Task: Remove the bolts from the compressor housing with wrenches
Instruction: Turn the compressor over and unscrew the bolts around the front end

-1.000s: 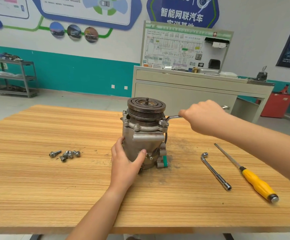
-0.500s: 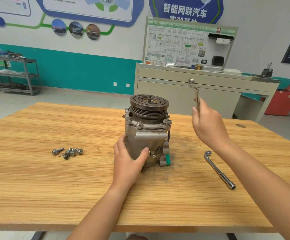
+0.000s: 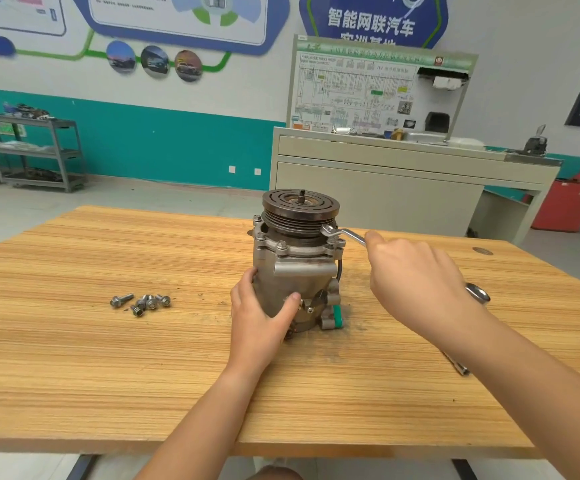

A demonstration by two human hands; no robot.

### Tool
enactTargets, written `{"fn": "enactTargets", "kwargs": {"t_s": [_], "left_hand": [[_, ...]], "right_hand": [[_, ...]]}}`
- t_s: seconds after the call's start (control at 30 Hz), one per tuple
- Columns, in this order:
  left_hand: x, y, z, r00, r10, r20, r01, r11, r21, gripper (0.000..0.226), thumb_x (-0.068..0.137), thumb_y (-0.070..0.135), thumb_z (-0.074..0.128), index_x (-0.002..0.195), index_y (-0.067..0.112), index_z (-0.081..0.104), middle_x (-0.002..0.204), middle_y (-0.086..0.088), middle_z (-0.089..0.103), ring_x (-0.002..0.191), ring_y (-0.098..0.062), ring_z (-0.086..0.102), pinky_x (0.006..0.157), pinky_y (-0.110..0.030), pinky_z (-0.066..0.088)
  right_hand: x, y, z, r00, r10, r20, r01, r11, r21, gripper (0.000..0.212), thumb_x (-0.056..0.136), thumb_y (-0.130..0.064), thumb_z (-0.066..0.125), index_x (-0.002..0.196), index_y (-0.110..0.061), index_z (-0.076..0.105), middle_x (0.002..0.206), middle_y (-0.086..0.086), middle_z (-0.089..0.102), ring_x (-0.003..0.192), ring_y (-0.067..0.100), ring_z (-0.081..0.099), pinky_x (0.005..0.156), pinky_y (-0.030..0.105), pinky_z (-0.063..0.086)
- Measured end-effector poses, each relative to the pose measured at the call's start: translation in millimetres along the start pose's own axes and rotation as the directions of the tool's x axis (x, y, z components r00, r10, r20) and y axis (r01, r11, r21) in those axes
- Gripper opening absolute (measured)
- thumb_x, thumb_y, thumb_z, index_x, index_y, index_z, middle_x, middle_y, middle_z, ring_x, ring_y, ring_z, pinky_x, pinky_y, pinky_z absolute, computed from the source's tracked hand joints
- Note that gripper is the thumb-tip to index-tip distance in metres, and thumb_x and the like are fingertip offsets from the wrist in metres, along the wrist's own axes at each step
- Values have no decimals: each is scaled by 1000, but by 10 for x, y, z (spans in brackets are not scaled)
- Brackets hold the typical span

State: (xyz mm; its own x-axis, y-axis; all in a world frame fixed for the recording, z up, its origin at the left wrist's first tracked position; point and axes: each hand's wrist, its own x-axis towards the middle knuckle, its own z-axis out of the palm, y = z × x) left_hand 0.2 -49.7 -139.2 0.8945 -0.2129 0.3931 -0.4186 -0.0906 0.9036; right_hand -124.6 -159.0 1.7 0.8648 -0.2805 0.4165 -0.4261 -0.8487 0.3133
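Shelving [image 3: 35, 150] of grey metal is seen far left of the compressor [image 3: 295, 278], against a teal-banded wall. Loose bolts [image 3: 142, 302], flanged and bright, are clustered on the table [image 3: 91, 368] left of the compressor and well apart from it. The tabletop is finished in striped, straw-coloured wood grain. The left hand [image 3: 259, 320] is wrapped round the compressor's lower left side, with the fingers curved out of sight behind the housing and the thumb pressed across its front. The compressor is stood upright at mid-table. It has a dull cast-metal body, a bolted flange and a dark, ribbed, round pulley [image 3: 300, 211] on top. A green plastic piece [image 3: 337, 315] is fixed at its lower right. On the wall above and to its right, a blue sign [image 3: 371, 24] is lettered 智能网联汽车. The diagram board [image 3: 368, 88] beneath is printed too finely to be read. A wrench [image 3: 347, 234] is set at a bolt on the flange's right edge, and its bent steel handle is gripped by the right hand [image 3: 416, 282], fingers curled round it. A second wrench [image 3: 478, 293] is laid further right, mostly hidden by the forearm. A red bin [image 3: 565, 207] is seen far right.
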Motion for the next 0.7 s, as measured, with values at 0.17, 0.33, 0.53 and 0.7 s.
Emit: {"fn": "enactTargets", "kwargs": {"t_s": [0.17,0.33,0.53,0.7], "left_hand": [[2,-9,3,1000,-3,4,3,1000,-9,80,77,39,70,142,24,27,128,14,28,119,-5,35,97,-25,34],[0,-14,14,1000,-3,-7,3,1000,-12,79,76,39,71,141,24,29,131,11,31,119,-6,36,93,-23,31],[0,-23,13,1000,-10,-1,10,1000,-16,81,74,41,70,142,24,29,139,3,32,125,-11,37,96,-24,32],[3,-27,13,1000,-15,-1,15,1000,-6,80,75,40,70,141,24,29,139,3,32,125,-11,37,96,-25,32]], "right_hand": [[17,28,-29,1000,-13,23,14,999,-47,33,85,2,41,115,-10,45,63,-2,33,66,23,44,48,29,28],[43,-95,-99,989,-99,108,113,986,-125,41,86,4,42,127,1,37,90,6,58,89,28,62,46,26,30],[57,-142,-267,979,-111,170,136,980,-148,27,86,2,47,109,-10,53,62,-2,29,72,21,43,52,27,37],[49,-148,-287,977,-121,177,151,974,-167,25,85,4,48,105,-9,55,66,-1,40,72,22,47,52,27,36]]}}
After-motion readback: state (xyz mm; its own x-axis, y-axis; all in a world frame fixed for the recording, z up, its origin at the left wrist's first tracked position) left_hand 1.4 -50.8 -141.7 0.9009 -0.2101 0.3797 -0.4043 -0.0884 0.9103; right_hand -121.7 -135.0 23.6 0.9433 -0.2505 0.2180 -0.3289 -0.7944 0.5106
